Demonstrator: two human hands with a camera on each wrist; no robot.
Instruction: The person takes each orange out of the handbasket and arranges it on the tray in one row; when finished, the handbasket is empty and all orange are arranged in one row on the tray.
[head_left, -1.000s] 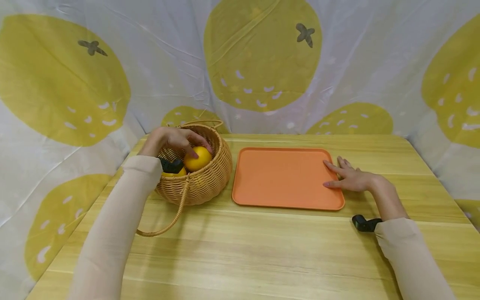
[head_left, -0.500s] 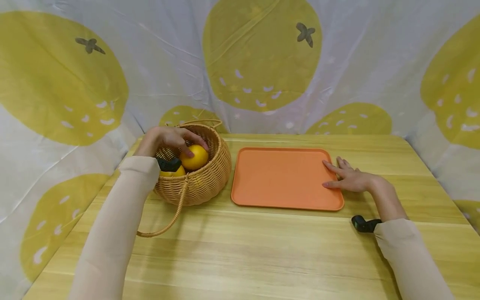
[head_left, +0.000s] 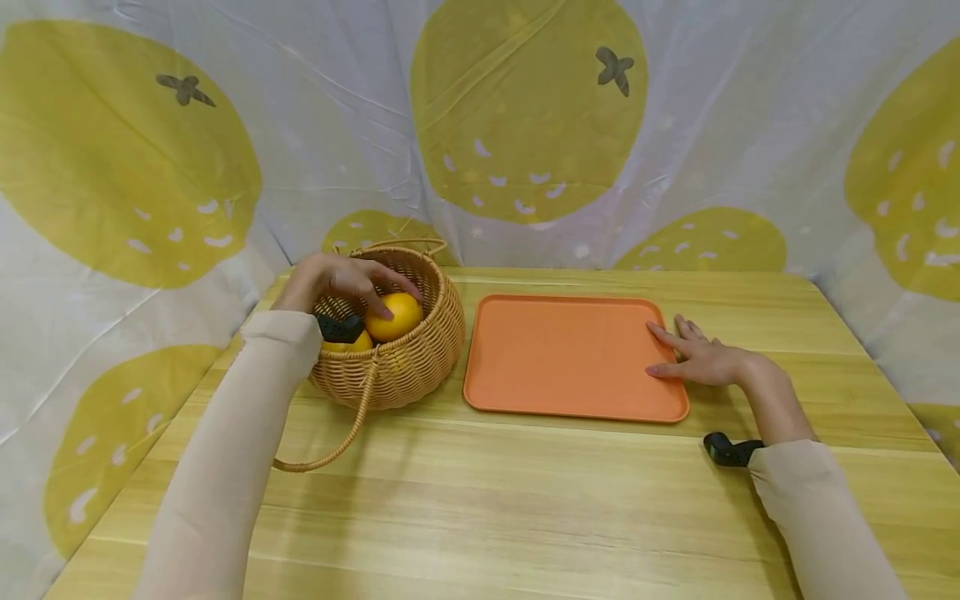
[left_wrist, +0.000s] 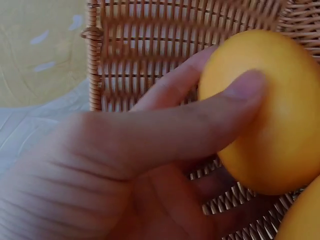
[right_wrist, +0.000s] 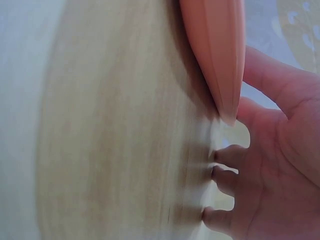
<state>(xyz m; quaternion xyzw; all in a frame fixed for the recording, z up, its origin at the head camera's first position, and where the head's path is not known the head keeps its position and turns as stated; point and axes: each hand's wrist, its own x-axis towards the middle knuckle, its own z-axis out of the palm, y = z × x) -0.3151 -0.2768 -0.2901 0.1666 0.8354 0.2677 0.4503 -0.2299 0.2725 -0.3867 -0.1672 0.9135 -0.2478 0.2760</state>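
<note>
Left hand point(head_left: 337, 282): is being curled round an orange point(head_left: 393, 317) inside the wicker basket point(head_left: 405, 367), fingers over the top.
Orange: is being held in the basket at 9 o'clock of the tray point(head_left: 562, 354), above a second orange point(head_left: 348, 342).
Right hand point(head_left: 697, 354): is being rested flat, fingers spread, on the tray's 3 o'clock rim.
Counter point(head_left: 487, 500): is carrying the basket and tray.
</note>
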